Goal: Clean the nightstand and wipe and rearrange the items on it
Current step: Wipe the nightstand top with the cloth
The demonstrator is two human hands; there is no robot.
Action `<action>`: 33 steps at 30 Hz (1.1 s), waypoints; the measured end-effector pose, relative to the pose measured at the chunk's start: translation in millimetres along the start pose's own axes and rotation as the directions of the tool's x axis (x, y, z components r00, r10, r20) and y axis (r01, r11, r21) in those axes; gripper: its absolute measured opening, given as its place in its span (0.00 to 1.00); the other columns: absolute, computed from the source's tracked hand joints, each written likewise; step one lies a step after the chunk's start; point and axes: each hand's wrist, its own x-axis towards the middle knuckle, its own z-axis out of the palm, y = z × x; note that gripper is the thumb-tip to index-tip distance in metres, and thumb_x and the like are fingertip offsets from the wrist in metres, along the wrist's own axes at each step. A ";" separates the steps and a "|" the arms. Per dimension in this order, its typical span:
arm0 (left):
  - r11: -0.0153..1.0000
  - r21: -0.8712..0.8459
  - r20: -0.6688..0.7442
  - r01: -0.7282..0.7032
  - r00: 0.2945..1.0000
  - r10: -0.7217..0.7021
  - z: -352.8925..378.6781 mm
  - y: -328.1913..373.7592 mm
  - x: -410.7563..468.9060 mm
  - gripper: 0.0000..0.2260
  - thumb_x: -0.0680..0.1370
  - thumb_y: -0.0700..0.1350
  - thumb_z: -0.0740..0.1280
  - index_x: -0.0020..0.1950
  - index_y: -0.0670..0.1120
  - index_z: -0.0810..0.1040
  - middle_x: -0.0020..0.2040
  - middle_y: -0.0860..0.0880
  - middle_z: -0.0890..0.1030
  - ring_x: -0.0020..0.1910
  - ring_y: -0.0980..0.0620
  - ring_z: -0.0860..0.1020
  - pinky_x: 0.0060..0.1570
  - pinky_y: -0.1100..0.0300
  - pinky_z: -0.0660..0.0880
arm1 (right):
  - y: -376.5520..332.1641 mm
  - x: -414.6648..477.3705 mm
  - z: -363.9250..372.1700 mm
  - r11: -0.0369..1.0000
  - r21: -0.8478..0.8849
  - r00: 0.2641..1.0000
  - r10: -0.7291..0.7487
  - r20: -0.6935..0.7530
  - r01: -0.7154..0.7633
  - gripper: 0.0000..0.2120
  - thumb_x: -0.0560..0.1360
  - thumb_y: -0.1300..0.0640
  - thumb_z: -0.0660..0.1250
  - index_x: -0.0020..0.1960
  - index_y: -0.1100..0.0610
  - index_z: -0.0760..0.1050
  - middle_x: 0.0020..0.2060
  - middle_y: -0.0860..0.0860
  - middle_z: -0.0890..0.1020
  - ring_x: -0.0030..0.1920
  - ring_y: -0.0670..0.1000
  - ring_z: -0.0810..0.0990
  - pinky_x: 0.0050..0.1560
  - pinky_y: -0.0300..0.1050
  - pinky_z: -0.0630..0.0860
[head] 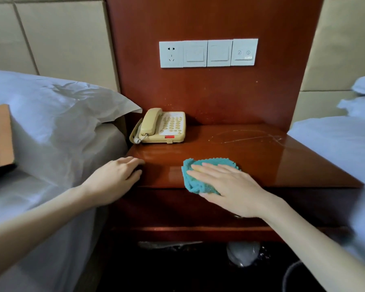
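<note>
Right hand [230, 186] lies flat, fingers straight, pressing a teal cloth [190, 183] on the nightstand [251, 152] at its front edge. Left hand [114, 178] rests on the front left corner, fingers loosely bent, holding nothing. The glossy red-brown top shows pale scratches [251, 137] at the back right. Beds flank it, with a pillow [51, 106] on the left. Switches [208, 53] sit on the panel behind. A phone [160, 126] stands back left, its handset running front to back.
</note>
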 end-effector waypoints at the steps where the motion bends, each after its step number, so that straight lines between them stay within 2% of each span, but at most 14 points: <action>1: 0.999 0.006 -0.008 -0.032 0.999 0.032 1.5 8.2 2.7 0.14 0.80 0.50 0.58 0.65 0.50 0.72 0.61 0.52 0.77 0.60 0.50 0.76 0.59 0.56 0.72 | 8.0 -9.3 -1.0 1.000 -0.004 1.000 0.022 -0.017 -0.022 0.26 0.80 0.40 0.50 0.76 0.37 0.45 0.76 0.35 0.48 0.75 0.37 0.44 0.70 0.38 0.40; 7: 0.984 -0.034 -0.055 -0.175 0.983 0.173 12.6 68.6 25.2 0.15 0.80 0.49 0.58 0.66 0.49 0.72 0.65 0.52 0.75 0.63 0.51 0.74 0.63 0.57 0.70 | 53.0 -56.2 -4.6 0.991 -0.045 0.988 0.118 -0.096 -0.122 0.27 0.78 0.36 0.48 0.75 0.34 0.45 0.75 0.32 0.50 0.74 0.35 0.46 0.71 0.37 0.46; 11: 0.970 -0.086 -0.049 -0.228 0.973 0.225 21.0 100.0 49.2 0.15 0.81 0.49 0.57 0.67 0.48 0.72 0.68 0.52 0.73 0.65 0.51 0.72 0.65 0.55 0.68 | 81.3 -83.1 -6.8 0.981 -0.078 0.978 0.170 -0.120 -0.180 0.29 0.74 0.32 0.42 0.74 0.34 0.49 0.74 0.31 0.52 0.74 0.34 0.48 0.70 0.35 0.47; 16: 0.957 -0.163 0.012 -0.240 0.969 0.245 32.7 119.2 75.7 0.16 0.81 0.49 0.58 0.68 0.48 0.71 0.71 0.51 0.70 0.69 0.52 0.68 0.69 0.57 0.64 | 116.5 -118.5 -10.5 0.963 -0.049 0.953 0.252 -0.168 -0.264 0.28 0.76 0.39 0.59 0.73 0.34 0.52 0.73 0.33 0.59 0.74 0.37 0.55 0.72 0.43 0.55; 20: 0.949 -0.273 0.138 -0.154 0.971 0.198 42.8 124.3 86.8 0.19 0.81 0.50 0.57 0.72 0.51 0.67 0.75 0.53 0.64 0.73 0.54 0.62 0.73 0.58 0.56 | 140.0 -145.5 -16.3 0.936 0.055 0.909 0.352 -0.225 -0.348 0.31 0.74 0.47 0.68 0.70 0.34 0.55 0.71 0.36 0.65 0.73 0.40 0.61 0.71 0.43 0.58; 23: 0.940 -0.317 0.170 -0.127 0.967 0.188 46.2 122.0 88.8 0.20 0.81 0.50 0.57 0.73 0.52 0.65 0.75 0.54 0.63 0.74 0.56 0.59 0.72 0.62 0.53 | 148.1 -161.1 -17.7 0.923 0.111 0.872 0.384 -0.303 -0.368 0.27 0.74 0.50 0.69 0.69 0.38 0.62 0.68 0.38 0.68 0.71 0.45 0.66 0.70 0.52 0.62; 26: 0.942 -0.312 0.169 -0.126 0.968 0.186 46.2 121.8 88.4 0.20 0.82 0.51 0.57 0.74 0.52 0.65 0.75 0.54 0.63 0.74 0.56 0.59 0.72 0.61 0.52 | 147.2 -164.6 -14.4 0.926 0.130 0.852 0.377 -0.363 -0.354 0.23 0.73 0.51 0.67 0.68 0.44 0.70 0.68 0.42 0.72 0.70 0.49 0.69 0.67 0.59 0.66; 30: 0.947 -0.295 0.173 -0.126 0.968 0.182 44.8 124.1 87.6 0.20 0.82 0.51 0.56 0.74 0.52 0.64 0.76 0.54 0.62 0.75 0.55 0.59 0.73 0.58 0.53 | 136.1 -158.5 -8.8 0.923 0.055 0.828 0.367 -0.425 -0.381 0.23 0.72 0.51 0.65 0.67 0.45 0.72 0.66 0.38 0.70 0.67 0.46 0.71 0.63 0.45 0.62; 33: 0.944 -0.303 0.167 -0.135 0.967 0.192 44.1 124.3 88.2 0.20 0.82 0.50 0.56 0.74 0.51 0.64 0.75 0.53 0.62 0.75 0.55 0.59 0.73 0.59 0.53 | 119.2 -142.7 -6.5 0.934 -0.003 0.848 0.323 -0.421 -0.358 0.23 0.71 0.49 0.66 0.66 0.45 0.73 0.65 0.39 0.72 0.65 0.47 0.74 0.61 0.43 0.61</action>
